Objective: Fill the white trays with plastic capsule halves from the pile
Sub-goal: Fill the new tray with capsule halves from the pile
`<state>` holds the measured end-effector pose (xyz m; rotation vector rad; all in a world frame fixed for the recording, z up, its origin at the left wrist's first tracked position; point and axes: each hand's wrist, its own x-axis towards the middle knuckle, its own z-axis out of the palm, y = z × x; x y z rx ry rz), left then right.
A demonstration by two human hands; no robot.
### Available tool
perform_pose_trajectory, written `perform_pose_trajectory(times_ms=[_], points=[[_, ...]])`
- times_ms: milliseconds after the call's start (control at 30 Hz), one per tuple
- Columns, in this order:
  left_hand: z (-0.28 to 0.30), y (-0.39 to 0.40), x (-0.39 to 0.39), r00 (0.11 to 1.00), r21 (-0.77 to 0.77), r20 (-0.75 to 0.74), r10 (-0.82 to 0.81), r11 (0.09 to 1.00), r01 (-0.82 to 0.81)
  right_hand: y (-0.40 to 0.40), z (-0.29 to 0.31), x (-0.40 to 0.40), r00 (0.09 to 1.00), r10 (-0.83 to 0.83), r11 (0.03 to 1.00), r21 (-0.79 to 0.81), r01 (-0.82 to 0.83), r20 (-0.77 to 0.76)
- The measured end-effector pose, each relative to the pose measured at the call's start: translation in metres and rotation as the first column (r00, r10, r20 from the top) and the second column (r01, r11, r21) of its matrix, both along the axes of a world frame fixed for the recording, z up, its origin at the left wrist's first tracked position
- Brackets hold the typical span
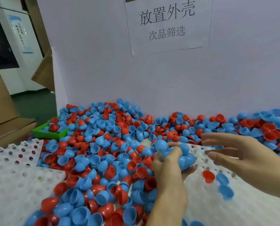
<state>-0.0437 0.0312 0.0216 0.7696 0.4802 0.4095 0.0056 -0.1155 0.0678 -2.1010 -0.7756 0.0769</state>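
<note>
A big pile of red and blue capsule halves (103,144) covers the table in front of a white board. My left hand (167,167) grips a handful of blue capsule halves (183,154) above the left edge of the white tray (201,201) at the right. That tray holds one red half (208,176) and two blue halves (224,185) in its holes. My right hand (233,150) hovers over the tray's far edge with straight, spread fingers and nothing in it.
A second white tray with holes (8,168) lies at the left, partly under the pile. A green bin (52,134) with some halves sits at the pile's far left. Cardboard boxes (4,121) stand at the left. A paper sign (167,25) hangs on the board.
</note>
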Motion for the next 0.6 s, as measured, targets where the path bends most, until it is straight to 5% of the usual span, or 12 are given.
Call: perform_pose_trajectory(times_ms=[300, 600], points=[[0.004, -0.005, -0.005, 0.941, 0.123, 0.104, -0.321, 0.943, 0.308, -0.001, -0.010, 0.000, 0.995, -0.096, 0.995, -0.001, 0.096, -0.017], [0.002, -0.007, -0.007, 0.907, 0.233, 0.151, -0.393, 0.906, 0.354, -0.012, -0.020, -0.013, 0.993, -0.105, 0.979, 0.170, 0.113, -0.056]])
